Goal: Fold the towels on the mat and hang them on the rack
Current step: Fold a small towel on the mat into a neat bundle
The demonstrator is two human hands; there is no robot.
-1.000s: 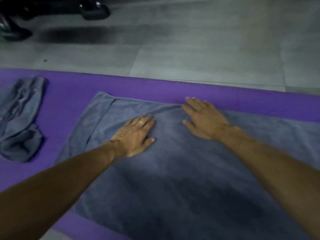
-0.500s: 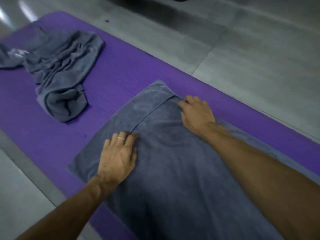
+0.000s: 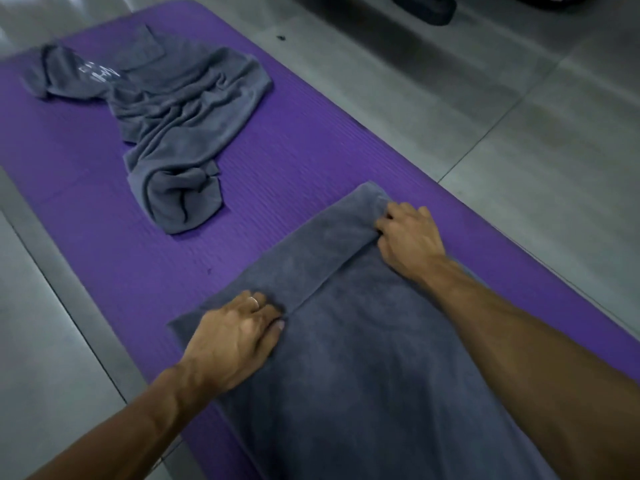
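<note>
A grey towel [image 3: 363, 358] lies spread on the purple mat [image 3: 287, 157], with a narrow strip folded over at its far end. My left hand [image 3: 235, 337] sits at the near end of that fold line, its fingers curled into the cloth's edge. At the far end of the same line, my right hand [image 3: 408, 240] pinches the edge with bent fingers. A second grey towel [image 3: 180, 126] lies crumpled on the mat at the upper left, apart from both hands. No rack is in view.
Grey floor tiles [image 3: 519, 150] surround the mat on all sides. A dark object [image 3: 424, 8] stands on the floor at the top edge. The mat's near edge runs just left of my left forearm.
Both hands lay flat on the towel before; now their fingers curl onto the folded strip's edge. The view has swung left, bringing the crumpled towel further in.
</note>
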